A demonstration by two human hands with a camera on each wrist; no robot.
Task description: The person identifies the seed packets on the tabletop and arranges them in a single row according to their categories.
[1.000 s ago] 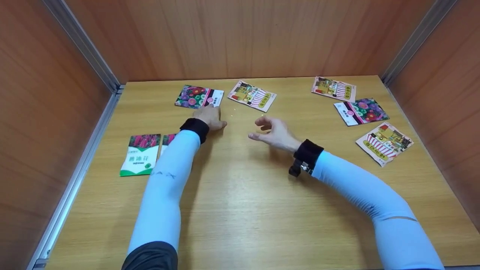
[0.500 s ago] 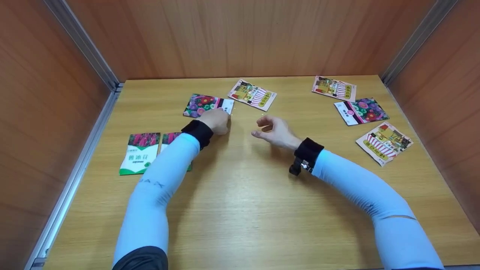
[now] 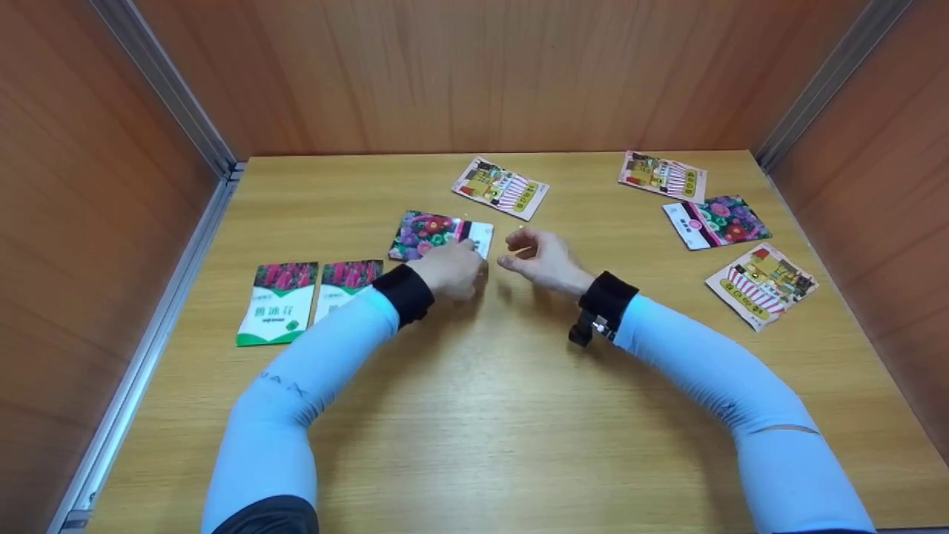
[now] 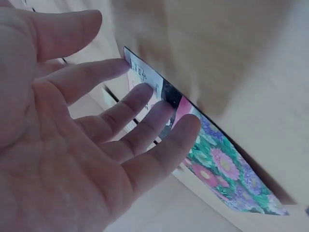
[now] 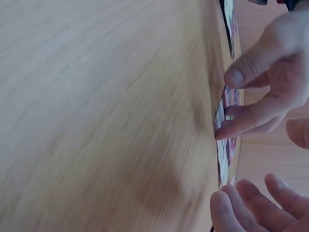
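Observation:
My left hand rests its fingertips on the white end of a flower-picture seed packet lying flat near the middle of the table. In the left wrist view, the fingers are extended over the packet, and the thumb stands away from it. To its right, my right hand hovers with loosely bent fingers and nothing in it. The right wrist view has both hands: my right hand's fingers at the bottom, and the left hand above, touching the packet.
Two green-and-white packets lie side by side at left, one partly behind the left sleeve. A striped packet lies at back centre. At right are another flower packet and two striped packets. Wooden walls enclose the table.
My left hand has slid the flower packet toward the right and nearer to me, away from the back edge. My right hand has hardly moved.

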